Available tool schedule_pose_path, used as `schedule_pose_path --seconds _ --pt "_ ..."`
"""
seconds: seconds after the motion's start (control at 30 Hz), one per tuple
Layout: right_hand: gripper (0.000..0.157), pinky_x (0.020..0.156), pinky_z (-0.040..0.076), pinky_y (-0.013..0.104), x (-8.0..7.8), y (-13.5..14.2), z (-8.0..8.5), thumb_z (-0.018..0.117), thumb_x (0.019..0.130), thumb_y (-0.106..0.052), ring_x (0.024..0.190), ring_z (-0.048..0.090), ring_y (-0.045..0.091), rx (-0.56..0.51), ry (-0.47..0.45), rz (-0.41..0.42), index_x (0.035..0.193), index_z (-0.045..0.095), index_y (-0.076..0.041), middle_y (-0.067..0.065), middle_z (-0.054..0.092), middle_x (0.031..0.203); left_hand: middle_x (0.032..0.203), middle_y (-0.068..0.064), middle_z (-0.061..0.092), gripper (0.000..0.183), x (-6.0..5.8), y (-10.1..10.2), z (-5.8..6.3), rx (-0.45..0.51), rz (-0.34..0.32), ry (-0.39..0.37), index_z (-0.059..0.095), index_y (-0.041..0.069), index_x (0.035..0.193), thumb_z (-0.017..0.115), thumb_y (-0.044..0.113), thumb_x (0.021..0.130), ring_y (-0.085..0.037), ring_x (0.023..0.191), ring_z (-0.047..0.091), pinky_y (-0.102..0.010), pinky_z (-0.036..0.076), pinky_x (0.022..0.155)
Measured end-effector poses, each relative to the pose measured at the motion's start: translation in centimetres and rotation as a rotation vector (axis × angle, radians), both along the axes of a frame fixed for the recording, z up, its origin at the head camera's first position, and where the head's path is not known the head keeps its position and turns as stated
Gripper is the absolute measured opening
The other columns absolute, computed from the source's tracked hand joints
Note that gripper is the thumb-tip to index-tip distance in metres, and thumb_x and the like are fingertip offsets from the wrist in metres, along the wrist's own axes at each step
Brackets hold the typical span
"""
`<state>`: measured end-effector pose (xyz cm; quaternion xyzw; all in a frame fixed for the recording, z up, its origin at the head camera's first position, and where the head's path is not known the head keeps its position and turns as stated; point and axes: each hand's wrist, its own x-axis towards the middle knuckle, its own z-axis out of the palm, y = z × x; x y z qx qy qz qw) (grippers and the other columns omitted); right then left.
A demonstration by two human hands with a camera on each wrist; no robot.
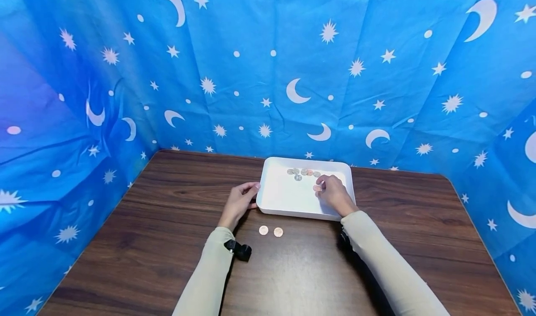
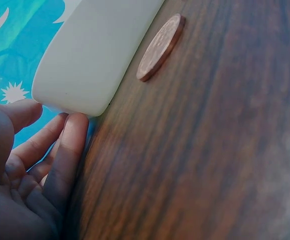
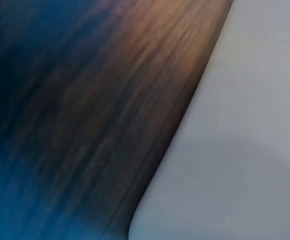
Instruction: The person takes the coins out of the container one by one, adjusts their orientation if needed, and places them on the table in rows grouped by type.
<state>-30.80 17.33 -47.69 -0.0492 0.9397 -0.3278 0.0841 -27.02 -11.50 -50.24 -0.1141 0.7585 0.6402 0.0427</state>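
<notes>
A white tray (image 1: 284, 199) lies at the far side of the table. My left hand (image 1: 239, 203) holds its left end; in the left wrist view the thumb (image 2: 27, 114) touches the tray's rim (image 2: 92, 60) and the fingers (image 2: 75, 145) meet its side lower down. Over the tray's right part, my right hand (image 1: 335, 194) pinches a copper coin (image 1: 317, 188) at its fingertips. Several silver coins (image 1: 298, 178) and a copper-coloured coin (image 1: 310, 172) lie toward the tray's back. The right wrist view shows mostly the tray's outer wall (image 3: 245, 110).
Two copper coins, a left one (image 1: 263, 230) and a right one (image 1: 278, 232), lie on the brown wooden table (image 1: 167, 241) in front of the tray. A blue cloth (image 1: 251, 74) with white moons and stars hangs behind the table and along its sides.
</notes>
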Motion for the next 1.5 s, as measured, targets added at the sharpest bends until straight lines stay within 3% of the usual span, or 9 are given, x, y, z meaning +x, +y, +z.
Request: schedule_pose_path --seconds 0.2,0.43,0.83,1.1,1.3,1.5 --pt "0.015 0.089 0.053 0.044 -0.3 -0.1 -0.3 0.075 0.095 -0.001 0.095 0.058 0.029 0.014 -0.005 0.037 0.109 0.069 -0.001 0.016 0.063 0.106 0.122 -0.02 0.069 0.039 0.1 -0.2 0.0 -0.002 0.0 0.004 0.067 0.0 0.138 0.064 0.026 0.108 -0.02 0.101 0.067 -0.02 0.061 0.071" --pt "0.017 0.083 0.051 0.041 0.0 0.2 0.4 0.073 0.097 0.0 0.091 0.056 0.028 0.026 0.006 0.111 0.106 0.058 -0.002 0.014 0.061 0.099 0.123 -0.021 0.069 0.038 0.1 -0.1 0.2 -0.003 -0.006 0.005 0.067 0.001 0.138 0.064 0.025 0.108 -0.021 0.103 0.068 -0.021 0.062 0.071" --pt "0.02 0.091 0.054 0.045 0.3 0.8 0.9 0.071 0.096 0.002 0.096 0.06 0.028 -0.01 0.01 0.165 0.116 0.068 0.002 0.015 0.068 0.104 0.123 -0.019 0.069 0.039 -0.1 0.0 0.2 0.0 -0.014 0.005 0.068 0.002 0.138 0.065 0.026 0.108 -0.022 0.105 0.067 -0.02 0.061 0.071" --pt "0.01 0.092 0.056 0.047 0.6 0.9 0.6 0.071 0.096 0.004 0.094 0.064 0.026 0.04 0.106 0.21 0.106 0.073 0.002 0.013 0.069 0.098 0.124 -0.019 0.069 0.039 -0.1 0.1 0.2 -0.009 -0.001 -0.002 0.067 0.002 0.138 0.064 0.027 0.108 -0.023 0.105 0.067 -0.022 0.062 0.073" --pt "0.007 0.088 0.058 0.043 1.4 1.1 0.7 0.075 0.098 -0.004 0.09 0.061 0.024 0.123 0.136 0.18 0.104 0.076 -0.001 0.011 0.066 0.096 0.121 -0.019 0.069 0.038 -0.1 0.2 0.1 -0.004 0.001 -0.004 0.067 0.001 0.137 0.063 0.026 0.109 -0.022 0.103 0.067 -0.022 0.062 0.072" --pt "0.012 0.082 0.059 0.042 2.7 1.0 1.2 0.077 0.097 -0.009 0.087 0.061 0.025 0.104 0.191 0.135 0.106 0.077 -0.001 0.013 0.065 0.098 0.123 -0.019 0.069 0.037 0.1 0.1 0.0 0.002 0.008 0.004 0.067 0.001 0.137 0.063 0.025 0.109 -0.021 0.103 0.067 -0.021 0.062 0.071"
